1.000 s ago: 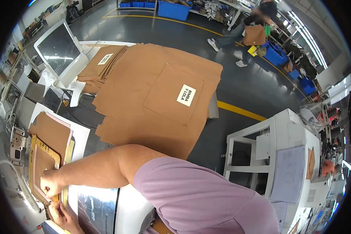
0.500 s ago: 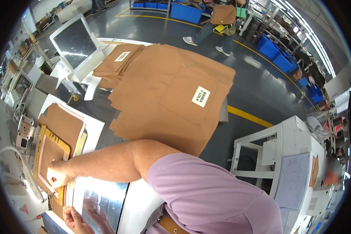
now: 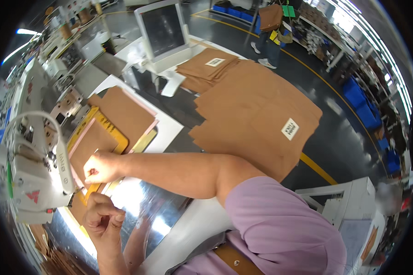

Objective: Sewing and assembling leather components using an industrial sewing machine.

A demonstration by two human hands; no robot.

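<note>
My right hand (image 3: 101,167) rests with curled fingers over the brown fabric (image 3: 85,144) framed by a yellow template (image 3: 117,137); what it grips is hidden. My left hand (image 3: 105,220) is raised below it, thumb and finger pinched over the metal plate (image 3: 137,197), on something too small to make out. Just left of both hands stands a white sewing machine head (image 3: 36,183) with a lit needle area. Behind the template, more brown fabric (image 3: 124,110) lies on a white board (image 3: 170,128).
A large brown fabric stack (image 3: 243,128) with a white label covers the centre right, beside a smaller pile (image 3: 202,68) and a screen (image 3: 163,30). A person (image 3: 273,46) carrying a brown bag is in the aisle. A white machine (image 3: 353,201) stands at lower right, blue bins (image 3: 362,101) beyond.
My left hand has come away from the template's lower end and risen, pinched. My view has swung left, shifting the scene rightward. The person in the aisle has walked along it.
</note>
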